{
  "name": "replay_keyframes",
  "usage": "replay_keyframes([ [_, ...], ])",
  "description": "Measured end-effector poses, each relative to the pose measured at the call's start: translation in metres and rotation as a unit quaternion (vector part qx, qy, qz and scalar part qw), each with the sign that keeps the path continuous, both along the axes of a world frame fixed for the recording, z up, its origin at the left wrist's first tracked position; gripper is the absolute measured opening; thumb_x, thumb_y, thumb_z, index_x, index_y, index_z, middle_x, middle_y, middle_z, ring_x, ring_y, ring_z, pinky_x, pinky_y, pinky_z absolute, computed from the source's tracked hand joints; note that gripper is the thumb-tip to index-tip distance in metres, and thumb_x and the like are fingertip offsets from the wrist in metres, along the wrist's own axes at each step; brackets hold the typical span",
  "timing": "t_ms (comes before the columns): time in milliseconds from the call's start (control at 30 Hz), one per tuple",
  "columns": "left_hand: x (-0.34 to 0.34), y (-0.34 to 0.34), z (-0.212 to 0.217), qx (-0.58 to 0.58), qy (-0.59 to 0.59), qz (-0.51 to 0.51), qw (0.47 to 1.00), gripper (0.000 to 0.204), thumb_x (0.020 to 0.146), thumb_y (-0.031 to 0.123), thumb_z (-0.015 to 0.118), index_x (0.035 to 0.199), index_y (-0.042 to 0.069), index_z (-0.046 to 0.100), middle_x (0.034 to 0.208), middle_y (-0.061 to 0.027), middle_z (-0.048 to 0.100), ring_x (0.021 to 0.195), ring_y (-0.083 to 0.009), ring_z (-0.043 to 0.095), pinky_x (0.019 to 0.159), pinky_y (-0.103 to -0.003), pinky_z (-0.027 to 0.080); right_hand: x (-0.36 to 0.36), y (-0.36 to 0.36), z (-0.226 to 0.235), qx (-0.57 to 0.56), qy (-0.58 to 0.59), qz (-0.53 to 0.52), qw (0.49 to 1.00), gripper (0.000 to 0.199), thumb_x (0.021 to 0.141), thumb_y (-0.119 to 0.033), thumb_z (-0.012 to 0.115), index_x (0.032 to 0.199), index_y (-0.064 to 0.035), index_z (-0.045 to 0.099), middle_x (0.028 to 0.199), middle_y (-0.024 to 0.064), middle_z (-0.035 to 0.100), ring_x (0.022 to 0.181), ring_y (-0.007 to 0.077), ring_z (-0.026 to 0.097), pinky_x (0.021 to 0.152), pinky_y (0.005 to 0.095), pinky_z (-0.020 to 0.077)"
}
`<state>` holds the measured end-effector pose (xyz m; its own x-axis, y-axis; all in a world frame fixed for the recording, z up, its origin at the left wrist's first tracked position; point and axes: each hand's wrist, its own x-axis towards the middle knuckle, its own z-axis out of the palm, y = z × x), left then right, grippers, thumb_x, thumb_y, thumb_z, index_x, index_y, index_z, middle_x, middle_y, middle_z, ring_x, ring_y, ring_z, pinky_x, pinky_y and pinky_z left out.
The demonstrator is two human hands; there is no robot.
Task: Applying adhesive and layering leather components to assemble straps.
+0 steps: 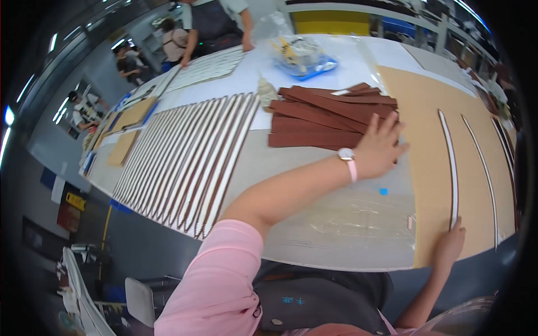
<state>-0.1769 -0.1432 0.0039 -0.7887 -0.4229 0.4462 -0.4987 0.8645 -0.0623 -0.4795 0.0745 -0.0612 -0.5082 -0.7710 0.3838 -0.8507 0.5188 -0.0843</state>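
My left hand (382, 147), with a watch (346, 154) on its wrist, reaches across the table with its fingers spread. It is over the right end of a pile of flat reddish-brown strips (319, 124); whether the fingertips press on them I cannot tell. Down at the near right edge, my right hand (450, 243) has its fingers closed on the near end of a long narrow white strip with dark edges (450, 162). That strip lies lengthwise on a tan board (426, 106). Farther right lies a second thin strip (483, 162), apart from my hands.
Many white-and-brown strips (185, 162) lie in a row at the left. Behind the brown pile are a cone-shaped beige object (265, 92) and a plastic bag on a blue tray (305, 66). Another person (216, 25) stands at the far edge. A small blue piece (383, 191) lies near my left wrist.
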Motion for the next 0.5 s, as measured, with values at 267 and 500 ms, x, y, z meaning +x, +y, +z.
replay_keyframes([
  [267, -0.035, 0.064, 0.0, 0.02, 0.028, -0.128, 0.991, 0.068, 0.09, 0.033, 0.074, 0.151, 0.017, 0.049, 0.161, -0.0229, 0.034, 0.154, -0.0468, 0.02, 0.121, -0.067, 0.022, 0.002, 0.0, -0.002, 0.08, -0.031, 0.028, 0.996, 0.054, 0.095, 0.003, 0.047, 0.149, 0.0045, 0.046, 0.098, 0.0244, 0.065, 0.094, 0.0422, 0.064, 0.082, 0.0511, 0.0521],
  [500, -0.119, 0.097, -0.04, 0.078, 0.075, -0.274, 0.956, 0.055, 0.096, 0.023, 0.061, 0.149, 0.016, 0.05, 0.147, -0.021, 0.052, 0.147, -0.0377, 0.041, 0.122, -0.061, 0.027, 0.014, 0.028, 0.01, 0.135, -0.014, 0.135, 0.981, 0.038, 0.097, -0.002, 0.052, 0.134, 0.0031, 0.061, 0.103, 0.0226, 0.069, 0.096, 0.0399, 0.066, 0.079, 0.0476, 0.0535],
])
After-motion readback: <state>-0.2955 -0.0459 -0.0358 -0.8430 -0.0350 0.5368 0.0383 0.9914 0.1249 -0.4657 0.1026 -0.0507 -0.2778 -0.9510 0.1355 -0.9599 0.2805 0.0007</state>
